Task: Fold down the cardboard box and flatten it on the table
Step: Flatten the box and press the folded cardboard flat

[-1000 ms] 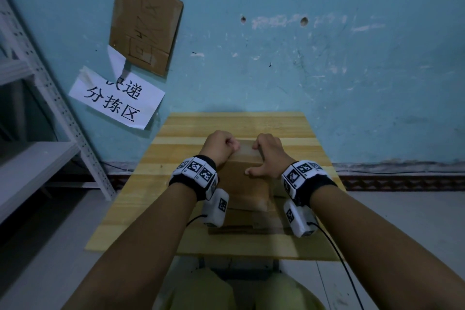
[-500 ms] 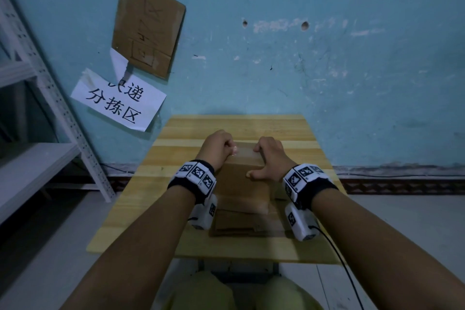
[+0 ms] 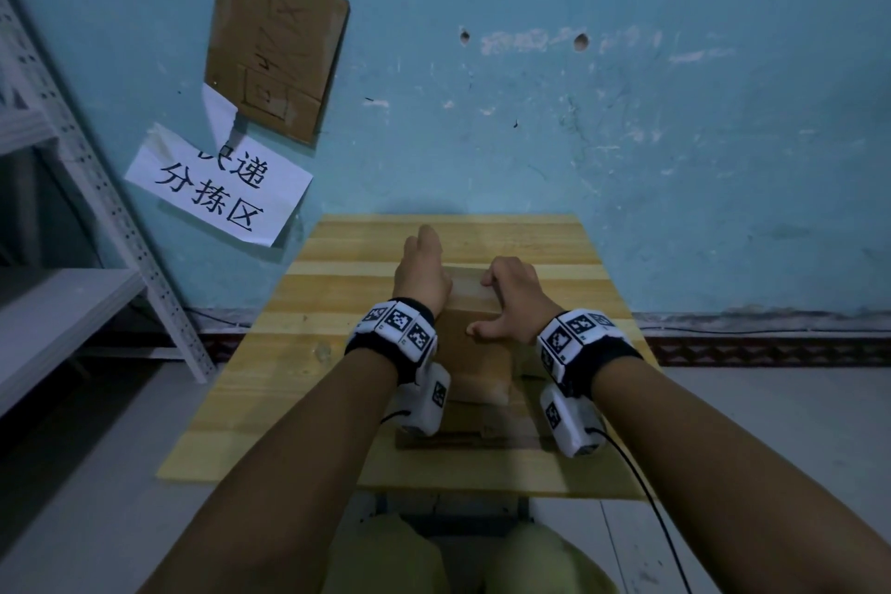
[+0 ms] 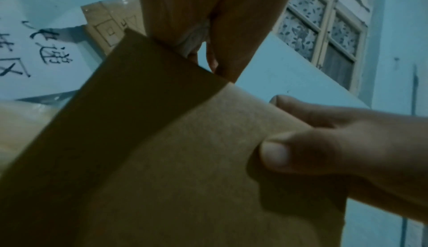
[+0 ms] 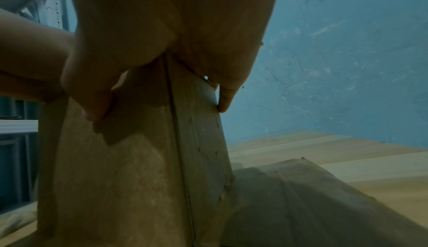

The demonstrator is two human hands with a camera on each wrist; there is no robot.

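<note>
A brown cardboard box point(image 3: 475, 352) stands partly collapsed on the wooden table point(image 3: 308, 381), between my two hands. Its lower flaps point(image 3: 463, 434) lie flat on the table toward me. My left hand point(image 3: 424, 256) reaches forward along the box's left side with straight fingers, its palm against the cardboard. My right hand point(image 3: 496, 299) grips the top of the box, fingers curled over the far edge and thumb pressed on the near panel. The right wrist view shows those fingertips point(image 5: 225, 99) hooked over the edge of the box point(image 5: 139, 168). In the left wrist view the box panel point(image 4: 185, 159) fills the frame.
The table stands against a blue wall. A metal shelf rack point(image 3: 72, 304) is at the left. A paper sign point(image 3: 217, 188) and a cardboard sheet point(image 3: 275, 48) hang on the wall. Bare tabletop lies left of and beyond the box.
My left hand has uncurled from the top of the box and now stretches forward along its left side. The right hand keeps its grip on the top edge.
</note>
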